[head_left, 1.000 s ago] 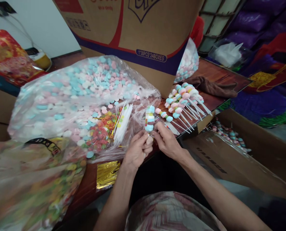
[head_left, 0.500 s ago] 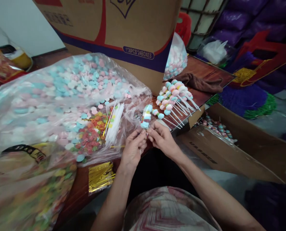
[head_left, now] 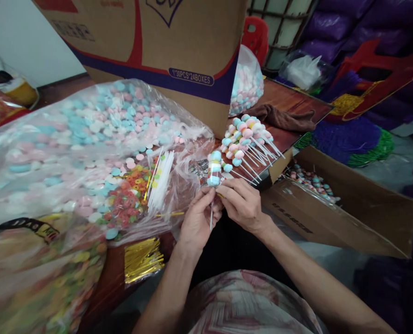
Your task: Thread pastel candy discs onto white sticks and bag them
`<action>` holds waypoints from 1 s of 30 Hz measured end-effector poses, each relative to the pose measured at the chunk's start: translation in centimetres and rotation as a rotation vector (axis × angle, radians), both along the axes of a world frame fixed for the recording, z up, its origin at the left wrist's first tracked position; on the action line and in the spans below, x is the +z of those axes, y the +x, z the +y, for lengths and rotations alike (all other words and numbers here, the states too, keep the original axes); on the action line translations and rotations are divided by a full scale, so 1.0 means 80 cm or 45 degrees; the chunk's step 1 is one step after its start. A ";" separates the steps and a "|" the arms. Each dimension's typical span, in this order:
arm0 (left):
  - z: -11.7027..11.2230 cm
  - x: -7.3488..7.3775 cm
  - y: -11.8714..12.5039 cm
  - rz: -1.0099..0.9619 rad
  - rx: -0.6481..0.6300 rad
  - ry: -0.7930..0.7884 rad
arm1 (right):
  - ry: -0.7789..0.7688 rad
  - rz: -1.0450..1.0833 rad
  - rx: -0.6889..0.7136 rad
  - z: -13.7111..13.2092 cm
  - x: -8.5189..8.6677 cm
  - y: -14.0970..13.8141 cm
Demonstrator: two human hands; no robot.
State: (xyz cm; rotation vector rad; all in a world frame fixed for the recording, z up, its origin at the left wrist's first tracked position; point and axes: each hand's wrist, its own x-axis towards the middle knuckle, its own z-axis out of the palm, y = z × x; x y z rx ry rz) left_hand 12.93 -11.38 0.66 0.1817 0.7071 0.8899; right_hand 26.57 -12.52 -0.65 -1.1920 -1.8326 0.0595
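Upright between my hands stands a candy skewer (head_left: 214, 169), pastel marshmallow-like pieces under clear wrap, its white stick pointing down. My left hand (head_left: 200, 215) is closed around the base of the wrap and the stick. My right hand (head_left: 240, 202) pinches at the same spot, where a bit of gold twist tie (head_left: 220, 195) shows at its fingertips. Just beyond is a pile of similar skewers (head_left: 246, 139) with their sticks toward me. A pack of gold twist ties (head_left: 143, 260) lies near the table's front edge.
A large clear bag (head_left: 98, 125) of pastel candies spreads across the left, with gummy rings (head_left: 131, 195) and white sticks (head_left: 162, 181) on it. Behind rises a big carton (head_left: 150, 51). An open cardboard box (head_left: 307, 211) holding wrapped skewers stands at the right.
The skewer now stands more upright, and its white stick shows below my left hand. My right hand's fingers have curled in closer at the wrap's base. The view has shifted slightly.
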 end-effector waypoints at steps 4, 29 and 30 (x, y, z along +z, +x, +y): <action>0.002 -0.011 0.013 0.004 -0.074 0.071 | -0.129 0.265 -0.098 -0.012 0.000 -0.008; -0.047 0.012 0.105 0.376 -0.238 0.390 | -0.444 1.030 -0.330 -0.113 0.014 0.063; -0.046 0.008 0.109 0.425 -0.216 0.421 | -0.526 1.130 -0.292 -0.117 0.011 0.066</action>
